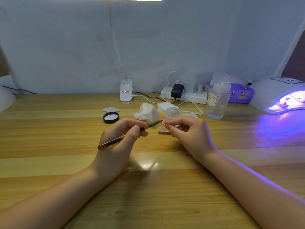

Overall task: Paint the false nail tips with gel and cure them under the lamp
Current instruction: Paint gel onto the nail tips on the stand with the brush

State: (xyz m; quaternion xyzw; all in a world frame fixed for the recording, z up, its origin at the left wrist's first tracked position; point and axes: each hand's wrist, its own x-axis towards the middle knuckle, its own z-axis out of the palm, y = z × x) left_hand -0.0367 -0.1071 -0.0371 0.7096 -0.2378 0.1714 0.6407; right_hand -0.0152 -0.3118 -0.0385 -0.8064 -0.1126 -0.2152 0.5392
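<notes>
Left hand point(122, 138) pinches gel brush point(127, 135); right hand point(188, 132) pinches pink nail tip point(163, 121). Risk: a light pinch lets the tip twist, smearing gel.

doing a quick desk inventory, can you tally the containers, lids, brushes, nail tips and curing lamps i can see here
Containers: 2, the clear bottle and the small jar
Lids: 1, the black lid
Brushes: 1, the brush in the left hand
Nail tips: 1, the nail tip in the right hand
Curing lamps: 1, the lamp
Total: 6

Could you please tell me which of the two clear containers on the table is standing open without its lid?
The small clear jar just behind the right hand is open; the tall clear bottle, further right, has its cap on.
</notes>
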